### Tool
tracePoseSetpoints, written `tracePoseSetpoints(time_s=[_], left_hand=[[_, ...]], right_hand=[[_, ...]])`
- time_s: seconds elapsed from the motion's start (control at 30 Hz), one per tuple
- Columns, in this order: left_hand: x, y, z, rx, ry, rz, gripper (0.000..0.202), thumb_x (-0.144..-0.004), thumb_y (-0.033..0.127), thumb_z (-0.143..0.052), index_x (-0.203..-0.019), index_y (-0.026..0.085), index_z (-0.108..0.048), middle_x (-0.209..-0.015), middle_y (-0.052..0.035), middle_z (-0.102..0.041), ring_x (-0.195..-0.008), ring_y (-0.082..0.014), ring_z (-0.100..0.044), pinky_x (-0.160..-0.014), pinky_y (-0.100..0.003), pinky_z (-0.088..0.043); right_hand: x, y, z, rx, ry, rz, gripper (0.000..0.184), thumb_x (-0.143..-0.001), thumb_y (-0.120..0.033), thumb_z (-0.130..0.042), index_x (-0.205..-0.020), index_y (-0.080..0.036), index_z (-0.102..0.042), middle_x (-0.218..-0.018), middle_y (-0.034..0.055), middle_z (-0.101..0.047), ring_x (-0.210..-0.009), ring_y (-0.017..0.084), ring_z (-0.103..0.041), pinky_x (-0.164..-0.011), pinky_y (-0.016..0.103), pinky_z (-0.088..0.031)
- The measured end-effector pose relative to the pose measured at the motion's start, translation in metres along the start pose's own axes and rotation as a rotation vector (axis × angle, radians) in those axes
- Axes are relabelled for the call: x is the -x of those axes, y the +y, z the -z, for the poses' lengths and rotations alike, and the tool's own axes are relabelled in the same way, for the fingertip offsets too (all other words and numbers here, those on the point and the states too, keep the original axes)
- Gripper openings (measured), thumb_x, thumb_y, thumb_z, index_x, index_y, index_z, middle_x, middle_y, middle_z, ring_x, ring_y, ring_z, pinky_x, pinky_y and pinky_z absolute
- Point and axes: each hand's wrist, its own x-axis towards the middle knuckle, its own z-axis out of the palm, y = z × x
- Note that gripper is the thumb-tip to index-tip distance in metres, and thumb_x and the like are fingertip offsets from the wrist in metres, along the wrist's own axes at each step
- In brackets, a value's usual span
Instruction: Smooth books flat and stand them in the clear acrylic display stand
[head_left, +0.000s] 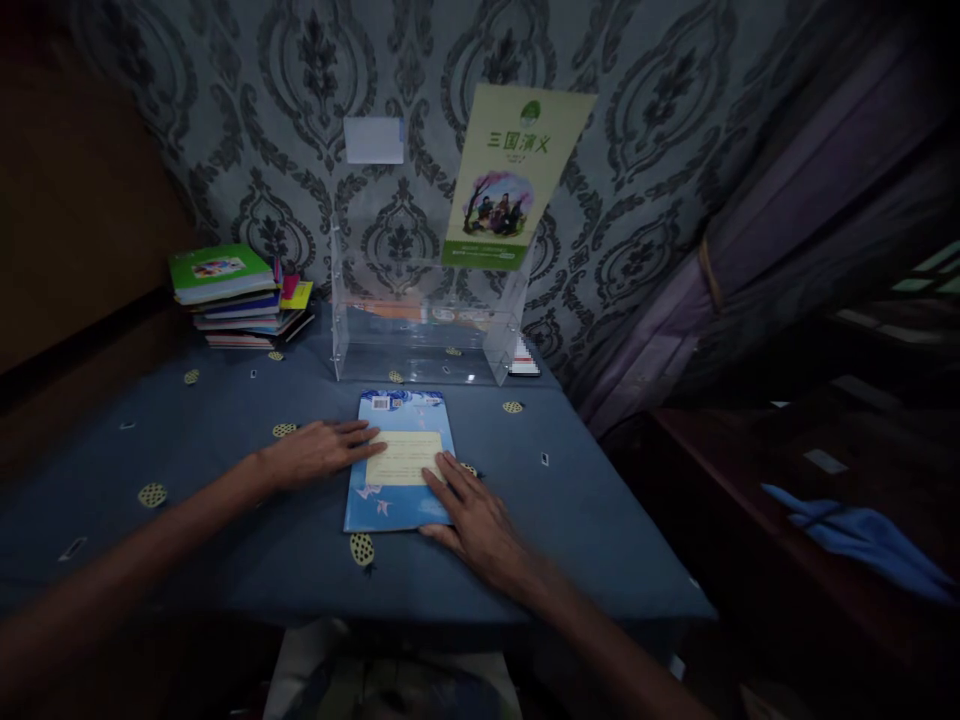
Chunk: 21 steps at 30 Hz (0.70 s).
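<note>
A blue book (pixel 397 510) with a cream text panel and a barcode near its far edge lies flat on the table. My left hand (pixel 319 452) reaches in from the left, fingers stretched over the book's left edge and resting on its cover. On the right side, my right hand (pixel 476 508) lies with spread fingers across the book's near right edge. Neither hand is wrapped around anything. Behind the book stands a clear acrylic rack (pixel 420 355), and a cream and green book (pixel 517 180) leans upright on its upper right part.
A stack of books (pixel 232 300) with a green one on top sits at the back left. The table (pixel 585 540) has a blue cloth with pineapple prints. A patterned wall rises behind; a purple curtain (pixel 667 300) and a blue cloth (pixel 855 535) are to the right.
</note>
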Motion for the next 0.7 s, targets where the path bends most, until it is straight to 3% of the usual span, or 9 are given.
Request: tracePoseSetpoints(time_s=[0.13, 0.27, 0.4, 0.5, 0.7], left_hand=[[0.001, 0.005, -0.002, -0.006, -0.007, 0.02, 0.079, -0.083, -0.002, -0.039, -0.153, 0.032, -0.024, -0.159, -0.0017, -0.029, -0.147, -0.0215, -0.025, -0.11, -0.037, -0.037], [0.009, 0.014, 0.0, 0.071, 0.03, 0.007, 0.073, -0.087, 0.008, -0.046, -0.153, 0.032, -0.027, -0.16, -0.0023, -0.027, -0.148, -0.0232, -0.023, -0.117, -0.042, -0.028], [0.01, 0.02, 0.003, 0.164, 0.031, 0.028, 0.058, -0.094, 0.017, -0.044, -0.15, 0.032, -0.035, -0.16, -0.0008, -0.027, -0.147, -0.022, -0.025, -0.117, -0.041, -0.028], [-0.001, 0.018, 0.004, 0.228, 0.088, 0.142, 0.044, -0.1, 0.03, -0.038, -0.143, 0.026, -0.046, -0.153, -0.004, -0.041, -0.141, -0.0214, -0.039, -0.115, -0.039, -0.033], [-0.045, 0.01, 0.007, 0.244, 0.141, 0.207, 0.05, -0.102, 0.049, -0.032, -0.132, 0.017, -0.056, -0.141, -0.0116, -0.055, -0.134, -0.0251, -0.048, -0.108, -0.037, -0.04]], right_hand=[[0.0, -0.001, 0.001, 0.001, -0.004, 0.002, 0.066, -0.093, -0.049, -0.056, -0.15, -0.02, -0.036, -0.155, 0.0177, -0.036, -0.146, 0.03, -0.03, -0.112, 0.051, -0.039], [0.0, -0.001, 0.003, 0.007, -0.008, 0.003, 0.066, -0.093, -0.048, -0.056, -0.148, -0.017, -0.039, -0.154, 0.0195, -0.036, -0.146, 0.031, -0.03, -0.112, 0.05, -0.04], [0.0, -0.003, 0.004, -0.018, -0.003, -0.017, 0.067, -0.092, -0.05, -0.058, -0.149, -0.022, -0.038, -0.155, 0.0158, -0.037, -0.145, 0.03, -0.032, -0.111, 0.05, -0.042], [-0.004, -0.012, 0.005, -0.032, -0.014, -0.065, 0.066, -0.091, -0.051, -0.057, -0.148, -0.024, -0.039, -0.155, 0.0152, -0.037, -0.144, 0.032, -0.032, -0.11, 0.052, -0.041], [-0.015, -0.058, 0.011, -0.087, -0.072, -0.156, 0.053, -0.095, -0.047, -0.052, -0.142, -0.023, -0.048, -0.151, 0.0138, -0.044, -0.144, 0.036, -0.03, -0.107, 0.055, -0.043]])
